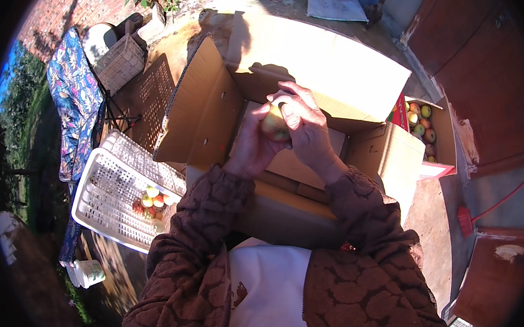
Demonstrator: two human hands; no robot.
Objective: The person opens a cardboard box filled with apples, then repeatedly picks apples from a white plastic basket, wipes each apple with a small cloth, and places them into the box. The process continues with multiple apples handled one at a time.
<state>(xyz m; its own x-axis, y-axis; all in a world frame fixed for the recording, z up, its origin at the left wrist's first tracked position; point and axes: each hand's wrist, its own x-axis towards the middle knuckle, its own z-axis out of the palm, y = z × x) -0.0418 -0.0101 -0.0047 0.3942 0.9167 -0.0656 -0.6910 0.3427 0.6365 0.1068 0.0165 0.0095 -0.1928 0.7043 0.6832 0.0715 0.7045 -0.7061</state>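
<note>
A yellow-green apple with a reddish blush is held between both hands over a large open cardboard box. My left hand cups it from the left and below. Curled over its top and right side are the fingers of my right hand, which hide part of the fruit. The box's flaps stand spread outward, the far one in bright sun. What shows of its inside is bare cardboard bottom; my hands and forearms cover the rest.
At left, a white plastic basket holds several apples at its near right end. Another box with several apples stands at right by a red-brown door. A floral cloth, a wicker-like basket and a white bucket are further left.
</note>
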